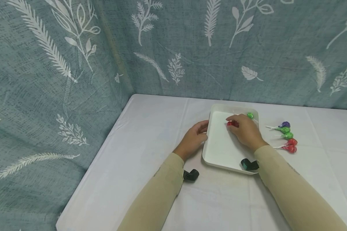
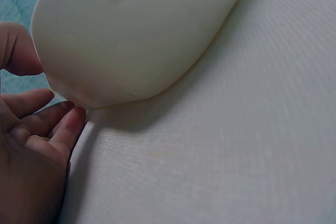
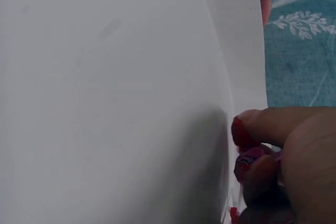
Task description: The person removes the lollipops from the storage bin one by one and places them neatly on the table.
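A shallow white tray (image 1: 219, 144) lies on the table. My left hand (image 1: 193, 139) is at the tray's left side, its fingers touching the outside of the wall; in the left wrist view, fingertips (image 2: 76, 116) meet the tray's edge. Over the far part of the tray, my right hand (image 1: 245, 130) pinches a red-wrapped lollipop (image 1: 229, 123). Close up, red and purple wrapper (image 3: 243, 163) shows between thumb and fingers, near the tray wall; whether it is more than one lollipop I cannot tell. A green lollipop (image 1: 250, 115) lies in the tray's far right corner.
Right of the tray, a purple lollipop (image 1: 285, 124), two green lollipops (image 1: 287, 136) and two red lollipops (image 1: 291, 148) lie in a column, sticks leftward. A white cloth (image 1: 150, 128) covers the table. Patterned blue-green curtains (image 1: 191, 64) hang behind and at the left.
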{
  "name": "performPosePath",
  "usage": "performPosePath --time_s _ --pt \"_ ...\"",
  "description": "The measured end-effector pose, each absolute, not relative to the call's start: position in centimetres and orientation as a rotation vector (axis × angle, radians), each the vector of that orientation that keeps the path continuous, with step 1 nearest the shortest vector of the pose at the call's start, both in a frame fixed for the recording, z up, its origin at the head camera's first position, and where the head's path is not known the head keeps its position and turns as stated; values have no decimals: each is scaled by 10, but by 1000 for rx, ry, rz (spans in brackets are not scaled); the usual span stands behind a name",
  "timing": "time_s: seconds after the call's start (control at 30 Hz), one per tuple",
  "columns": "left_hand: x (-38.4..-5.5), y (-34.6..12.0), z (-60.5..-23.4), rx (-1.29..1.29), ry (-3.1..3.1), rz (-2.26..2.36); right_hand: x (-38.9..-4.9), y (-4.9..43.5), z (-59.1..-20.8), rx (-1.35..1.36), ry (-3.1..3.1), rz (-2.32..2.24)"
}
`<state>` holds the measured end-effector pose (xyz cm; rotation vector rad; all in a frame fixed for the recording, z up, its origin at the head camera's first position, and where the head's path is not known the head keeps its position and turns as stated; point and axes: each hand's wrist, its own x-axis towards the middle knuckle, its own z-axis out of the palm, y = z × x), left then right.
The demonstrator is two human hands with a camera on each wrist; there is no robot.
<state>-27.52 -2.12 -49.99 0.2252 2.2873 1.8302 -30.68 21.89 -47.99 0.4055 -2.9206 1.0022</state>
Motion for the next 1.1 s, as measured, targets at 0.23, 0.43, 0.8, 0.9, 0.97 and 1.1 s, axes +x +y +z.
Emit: performPosePath --time_s 0.23,0.43,0.8,0.9,0.97,1.1 --pt "-275 -21 -500 213 2308 1811 -305 215 -477 382 -2672 1014" --pt "-274 -21 -501 205 2313 1802 -303 211 -476 354 -2467 1085" --pt "-274 -22 -500 230 2300 1821 -302 211 -477 295 -2296 1160" --pt "-274 -22 -500 233 2295 1825 -301 210 -476 268 -2286 1197" --pt "-274 -22 -501 236 2291 1829 -301 210 -475 250 -2276 1227" --pt "-274 -21 -502 242 2286 1839 -300 211 -471 201 -2260 1258"
